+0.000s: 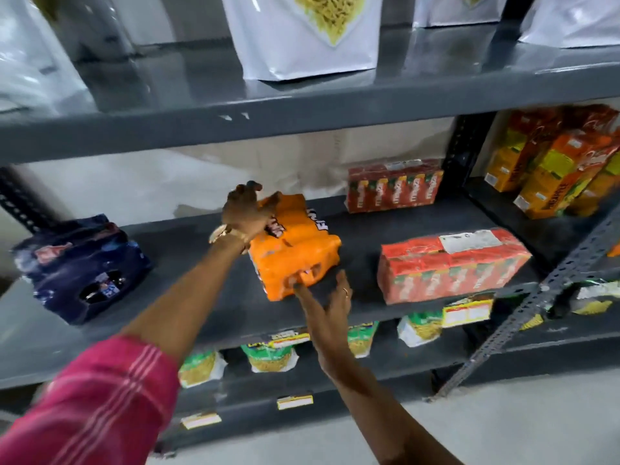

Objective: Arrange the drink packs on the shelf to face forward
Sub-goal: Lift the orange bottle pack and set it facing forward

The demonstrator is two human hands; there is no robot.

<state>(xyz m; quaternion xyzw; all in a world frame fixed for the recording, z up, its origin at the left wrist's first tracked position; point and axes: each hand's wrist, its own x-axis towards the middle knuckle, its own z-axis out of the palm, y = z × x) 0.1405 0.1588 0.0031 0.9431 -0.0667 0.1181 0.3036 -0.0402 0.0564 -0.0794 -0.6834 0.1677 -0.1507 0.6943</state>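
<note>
An orange shrink-wrapped drink pack (297, 250) lies skewed in the middle of the dark grey shelf (352, 317). My left hand (246, 209) rests on its far left corner, fingers spread over the top. At the pack's near edge my right hand (330, 297) touches it with a fingertip, fingers apart. A dark blue drink pack (82, 266) sits at the shelf's left end. A red carton pack (453, 266) stands at the front right and another red carton pack (394, 186) at the back right.
Orange and yellow juice cartons (550, 169) fill the neighbouring bay on the right. White snack pouches (305, 35) stand on the shelf above. Green noodle bags (268, 357) sit below. A slotted steel upright (523, 313) slants across the right side.
</note>
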